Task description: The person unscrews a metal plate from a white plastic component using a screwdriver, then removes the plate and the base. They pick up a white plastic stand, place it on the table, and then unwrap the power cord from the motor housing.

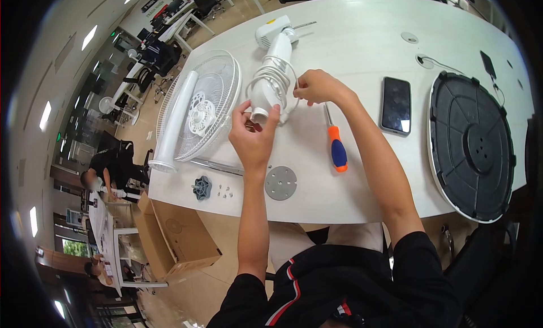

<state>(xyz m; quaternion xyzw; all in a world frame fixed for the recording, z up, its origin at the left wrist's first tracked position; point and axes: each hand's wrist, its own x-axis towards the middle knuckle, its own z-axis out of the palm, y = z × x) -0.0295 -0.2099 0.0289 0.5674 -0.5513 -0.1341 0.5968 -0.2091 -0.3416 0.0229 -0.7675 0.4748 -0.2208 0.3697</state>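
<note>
A white fan motor and neck unit (279, 48) lies on the table, with its power cord (271, 73) wound in several loops around the neck. My left hand (253, 137) has its thumb and fingers around the round lower end of this unit. Just right of the coil, my right hand (321, 87) pinches a loop of the white cord between thumb and fingertips. Below that hand lies an orange and blue screwdriver (337, 150), its shaft pointing up toward the wrist. Near my left forearm is a round grey metal plate with holes (280, 183).
Left are fan grilles (223, 68), a white tube (180, 116) and a metal rod (218, 167). A grey knob (201, 188) and small screws (226, 192) lie near the front edge. Right are a phone (395, 104) and a black round base (475, 147). A cardboard box (181, 232) stands below.
</note>
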